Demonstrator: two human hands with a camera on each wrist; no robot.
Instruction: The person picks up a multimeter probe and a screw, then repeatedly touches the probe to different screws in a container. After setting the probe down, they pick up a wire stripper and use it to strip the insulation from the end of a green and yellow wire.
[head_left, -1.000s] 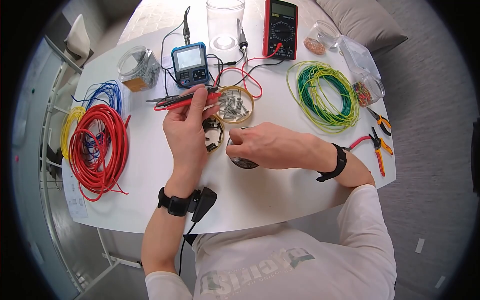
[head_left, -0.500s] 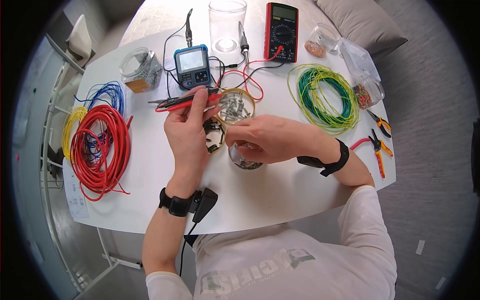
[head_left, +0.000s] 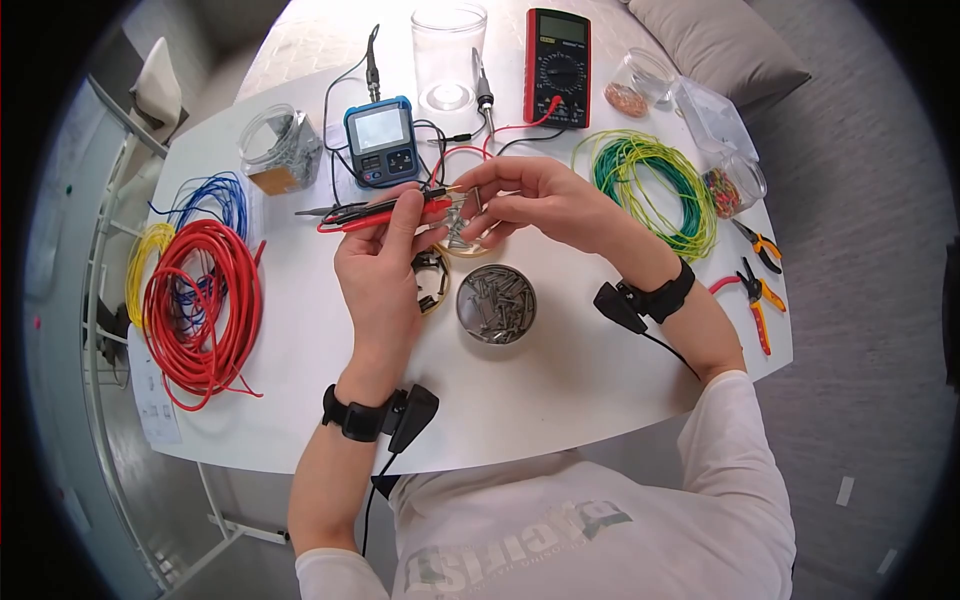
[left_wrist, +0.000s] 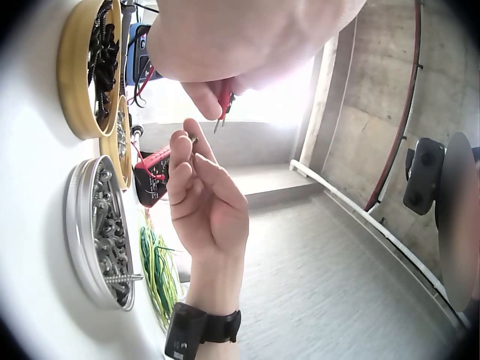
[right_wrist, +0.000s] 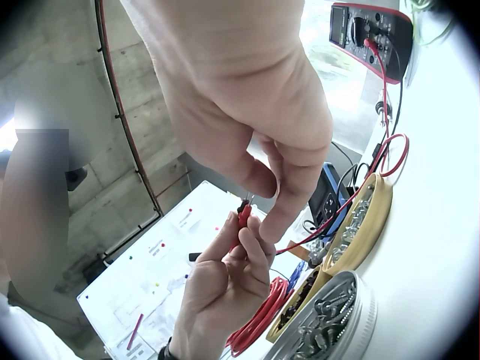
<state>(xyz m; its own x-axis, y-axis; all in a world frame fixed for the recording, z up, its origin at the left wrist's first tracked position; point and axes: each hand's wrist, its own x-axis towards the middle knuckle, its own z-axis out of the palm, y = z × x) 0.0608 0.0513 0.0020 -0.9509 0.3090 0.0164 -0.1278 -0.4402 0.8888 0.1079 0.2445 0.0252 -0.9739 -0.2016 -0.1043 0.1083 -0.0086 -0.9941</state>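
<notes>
The left hand (head_left: 380, 260) grips the red probe (head_left: 350, 222) and black probe (head_left: 378, 207) together, their tips toward the right hand. Opposite them, the right hand (head_left: 545, 205) pinches a small metal screw (head_left: 476, 200) between thumb and fingertips, close to the probe tips. In the left wrist view the right hand (left_wrist: 210, 202) has its fingers bent around the small piece. Below both hands stands a round tin of screws (head_left: 497, 304). Behind the hands are a yellow-rimmed dish of silver screws (head_left: 458, 236) and another of dark screws (head_left: 430, 282), both partly hidden.
A blue-framed tester (head_left: 382, 143), a clear jar (head_left: 448, 60), a soldering iron (head_left: 484, 95) and a red multimeter (head_left: 557, 70) stand at the back. Red wire coils (head_left: 202, 310) lie left; green wire coils (head_left: 655, 195), pliers (head_left: 757, 305) and small containers (head_left: 722, 120) lie right.
The right hand has risen from the screw tin to the probe tips with a screw in its fingers, uncovering the tin. The left hand has barely moved.
</notes>
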